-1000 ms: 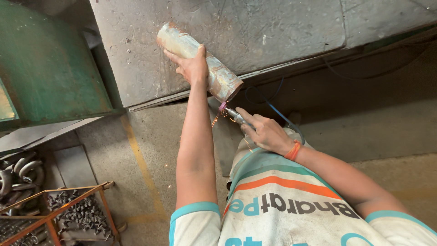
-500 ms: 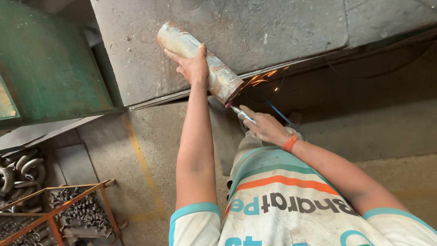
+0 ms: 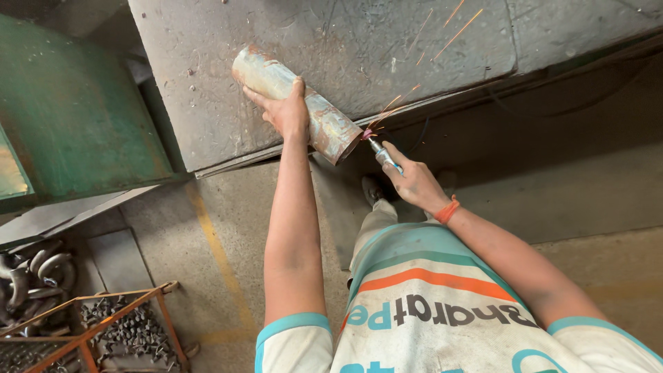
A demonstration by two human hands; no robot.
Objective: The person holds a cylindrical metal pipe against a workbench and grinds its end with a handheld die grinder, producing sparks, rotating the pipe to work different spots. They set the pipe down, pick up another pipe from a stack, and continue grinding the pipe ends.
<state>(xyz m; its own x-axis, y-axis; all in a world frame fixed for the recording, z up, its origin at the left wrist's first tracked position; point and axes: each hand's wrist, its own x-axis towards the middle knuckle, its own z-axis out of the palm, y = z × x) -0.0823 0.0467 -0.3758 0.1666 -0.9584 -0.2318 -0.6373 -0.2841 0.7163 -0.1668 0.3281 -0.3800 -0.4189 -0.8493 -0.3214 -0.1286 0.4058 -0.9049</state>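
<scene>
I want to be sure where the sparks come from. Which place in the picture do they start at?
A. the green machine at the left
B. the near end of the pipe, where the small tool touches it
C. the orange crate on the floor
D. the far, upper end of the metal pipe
B: the sparks fan out from the near end of the metal pipe, where the tip of the small grinding tool in the right hand meets it, while the left hand steadies the pipe.

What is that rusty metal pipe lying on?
The pipe rests on a grey steel table, held by the left hand. Its contact underside is hidden.
</scene>
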